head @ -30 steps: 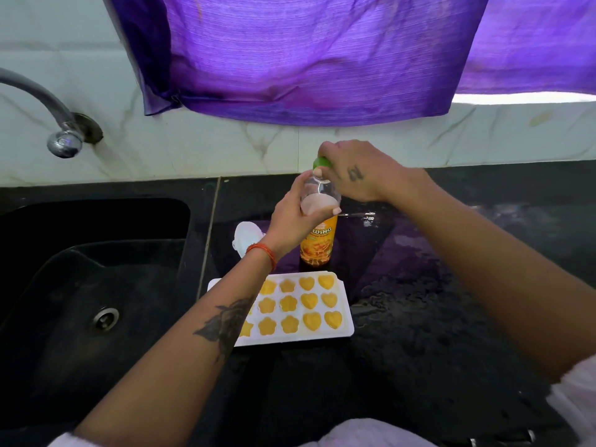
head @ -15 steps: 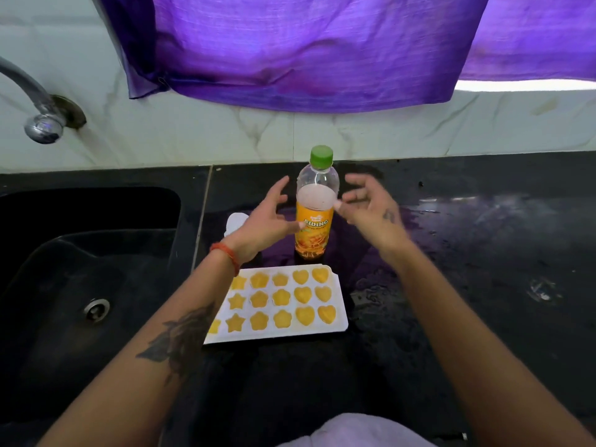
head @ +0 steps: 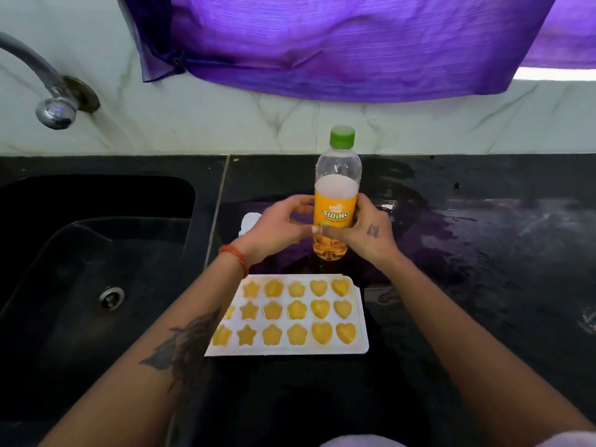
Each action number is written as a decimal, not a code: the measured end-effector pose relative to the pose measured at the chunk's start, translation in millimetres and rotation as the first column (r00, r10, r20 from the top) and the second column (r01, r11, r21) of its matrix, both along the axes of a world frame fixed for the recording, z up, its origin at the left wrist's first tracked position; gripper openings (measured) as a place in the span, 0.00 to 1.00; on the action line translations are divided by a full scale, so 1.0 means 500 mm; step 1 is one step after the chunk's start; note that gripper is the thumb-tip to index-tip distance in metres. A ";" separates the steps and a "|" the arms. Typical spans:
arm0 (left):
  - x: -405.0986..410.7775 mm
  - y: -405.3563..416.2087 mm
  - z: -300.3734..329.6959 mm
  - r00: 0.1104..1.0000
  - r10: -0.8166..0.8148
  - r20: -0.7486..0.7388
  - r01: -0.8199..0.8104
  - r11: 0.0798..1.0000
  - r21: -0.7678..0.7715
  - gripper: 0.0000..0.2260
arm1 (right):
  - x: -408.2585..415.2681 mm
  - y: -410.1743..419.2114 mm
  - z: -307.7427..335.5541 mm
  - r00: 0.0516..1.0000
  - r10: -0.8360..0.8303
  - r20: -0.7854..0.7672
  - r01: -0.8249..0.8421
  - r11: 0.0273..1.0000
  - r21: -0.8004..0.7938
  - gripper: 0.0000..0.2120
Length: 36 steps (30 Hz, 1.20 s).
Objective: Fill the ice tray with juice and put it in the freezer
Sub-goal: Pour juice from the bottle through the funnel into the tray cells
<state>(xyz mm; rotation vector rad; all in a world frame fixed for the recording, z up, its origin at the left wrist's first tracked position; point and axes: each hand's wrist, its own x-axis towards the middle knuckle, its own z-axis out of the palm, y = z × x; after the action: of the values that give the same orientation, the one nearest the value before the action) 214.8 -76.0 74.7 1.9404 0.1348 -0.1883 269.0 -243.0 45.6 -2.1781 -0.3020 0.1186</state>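
A home kitchen, by the look of it; a black stone counter (head: pixel 467 285) runs along a wall of white marbled tile (head: pixel 258 124); a dark sink (head: pixel 96 253) with a metal drain (head: pixel 111 297) is sunk into it on the left; a chrome tap (head: pixel 48 95) comes out of the wall above; a purple curtain (head: pixel 338 43) hangs over what seems to be a window, though only a bright strip shows at its right edge.

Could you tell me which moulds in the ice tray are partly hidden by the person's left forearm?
The leftmost column of the ice tray: its moulds lie partly under the left forearm, while the star, flower and heart moulds further right show fully.
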 end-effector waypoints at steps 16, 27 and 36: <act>0.148 0.048 -0.033 0.900 -0.133 -0.415 0.435 0.347 0.831 0.29 | 0.333 0.112 0.023 1.000 0.010 0.011 -0.010 1.000 -0.015 0.37; 0.167 0.102 -0.007 0.921 -0.158 -0.356 0.385 0.520 0.763 0.14 | 0.304 0.095 0.025 0.988 -0.018 -0.153 -0.008 0.987 -0.162 0.34; 0.189 0.186 0.035 0.974 0.125 0.186 -0.185 0.916 0.355 0.12 | -0.023 -0.031 0.008 0.987 0.068 -0.144 -0.059 0.996 0.064 0.16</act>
<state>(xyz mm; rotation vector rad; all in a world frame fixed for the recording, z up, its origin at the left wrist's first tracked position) 309.1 17.1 92.3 2.3008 0.2308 0.1096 257.5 -258.4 49.7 -2.0885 -0.2876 0.2996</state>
